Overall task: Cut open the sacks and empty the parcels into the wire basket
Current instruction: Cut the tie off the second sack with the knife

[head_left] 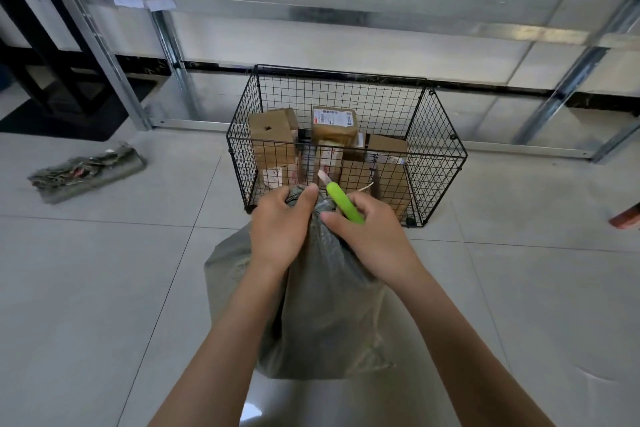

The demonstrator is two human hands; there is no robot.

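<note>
A full grey-green woven sack [322, 315] stands upright on the tiled floor in front of me. My left hand [282, 225] grips its bunched neck at the top. My right hand [370, 236] holds a lime-green utility knife [343, 203], its pale blade end pointing up and left, right beside the sack's neck. Just beyond the sack stands a black wire basket [440, 156] with several brown cardboard parcels [334, 123] inside.
A flattened pile of empty grey sacks [86, 170] lies on the floor at the left. Metal shelving uprights and rails [166, 45] run along the wall behind the basket. A reddish-brown object [627, 217] pokes in at the right edge.
</note>
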